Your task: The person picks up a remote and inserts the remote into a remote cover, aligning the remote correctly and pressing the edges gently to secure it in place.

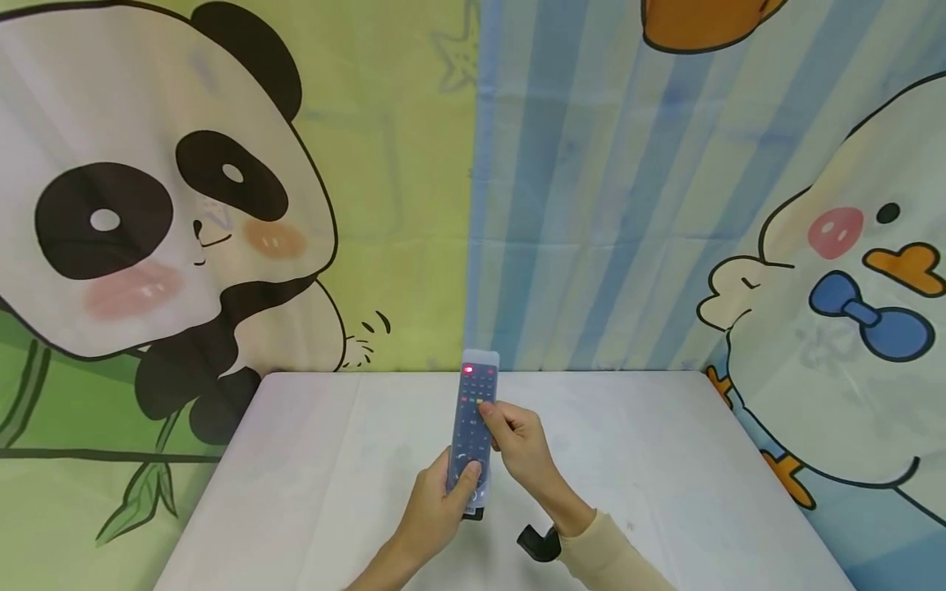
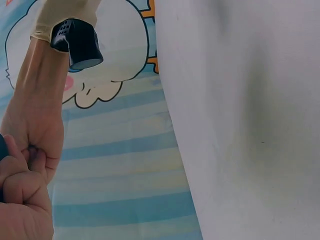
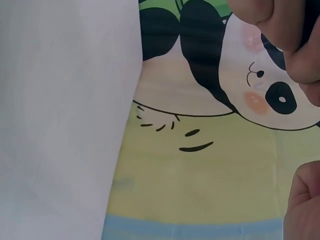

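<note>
A slim dark remote control (image 1: 471,435) in a translucent cover is held upright in the middle of the head view. Its black lower end pokes out below the cover, and a red spot glows among its top buttons. My left hand (image 1: 436,501) grips the lower part, thumb across the front. My right hand (image 1: 521,447) holds the right edge higher up, its thumb on the front near the yellow button and its other fingers curled. In the left wrist view, my left hand (image 2: 25,195) shows below my right hand (image 2: 35,130). In the right wrist view, curled left fingers (image 3: 290,40) wrap a dark edge.
A white table (image 1: 325,484) spreads beneath both hands. Behind it hang cloths printed with a panda (image 1: 111,74) and a white duck (image 1: 828,394). A black band (image 1: 539,543) sits on my right wrist, at the cuff of a beige sleeve (image 1: 613,554).
</note>
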`<state>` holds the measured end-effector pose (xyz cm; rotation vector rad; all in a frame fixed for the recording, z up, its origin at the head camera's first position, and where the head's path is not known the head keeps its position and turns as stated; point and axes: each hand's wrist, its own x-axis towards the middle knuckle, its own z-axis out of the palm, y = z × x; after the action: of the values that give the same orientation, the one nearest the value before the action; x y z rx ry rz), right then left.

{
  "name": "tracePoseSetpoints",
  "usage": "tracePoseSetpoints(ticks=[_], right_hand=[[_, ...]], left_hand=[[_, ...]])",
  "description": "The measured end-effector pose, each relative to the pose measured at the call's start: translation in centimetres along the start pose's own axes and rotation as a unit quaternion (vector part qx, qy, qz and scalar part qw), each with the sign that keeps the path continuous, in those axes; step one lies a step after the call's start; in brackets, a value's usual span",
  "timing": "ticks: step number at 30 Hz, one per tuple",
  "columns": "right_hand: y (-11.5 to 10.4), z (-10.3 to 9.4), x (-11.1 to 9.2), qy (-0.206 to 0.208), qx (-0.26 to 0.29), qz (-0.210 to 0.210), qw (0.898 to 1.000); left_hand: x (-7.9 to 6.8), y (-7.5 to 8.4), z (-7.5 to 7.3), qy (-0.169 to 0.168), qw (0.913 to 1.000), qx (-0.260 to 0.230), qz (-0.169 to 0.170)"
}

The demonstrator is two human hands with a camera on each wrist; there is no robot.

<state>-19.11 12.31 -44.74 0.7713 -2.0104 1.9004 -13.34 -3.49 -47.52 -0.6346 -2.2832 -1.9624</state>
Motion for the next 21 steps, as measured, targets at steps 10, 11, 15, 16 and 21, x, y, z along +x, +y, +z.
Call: tracePoseSetpoints(ticks=[10, 11, 15, 16, 21], right_hand=[[-0.4, 0.5, -0.5, -0.017, 0.044, -0.021, 0.999], [-0.4, 0.5, -0.4, -0.023, 0.043, -0.023, 0.999], [-0.3, -0.3, -0.2, -0.041, 0.013, -0.029, 0.999], [-0.3, -0.5, -0.2, -0.041, 0.002, -0.028, 0.999], [-0.5, -0.9, -0.2, -0.051, -0.015, 0.015, 0.998]], left_hand=[[-0.5, 0.2, -0.8, -0.021, 0.9972, -0.056, -0.045], [-0.6, 0.2, -0.8, -0.019, 0.9975, -0.052, -0.044], [-0.9, 0.1, -0.8, -0.014, 0.9992, -0.024, -0.027], [-1.0, 0.1, -0.7, -0.014, 0.9996, -0.015, -0.021], [-1.3, 0.1, -0.2, -0.014, 0.9998, 0.018, 0.001]])
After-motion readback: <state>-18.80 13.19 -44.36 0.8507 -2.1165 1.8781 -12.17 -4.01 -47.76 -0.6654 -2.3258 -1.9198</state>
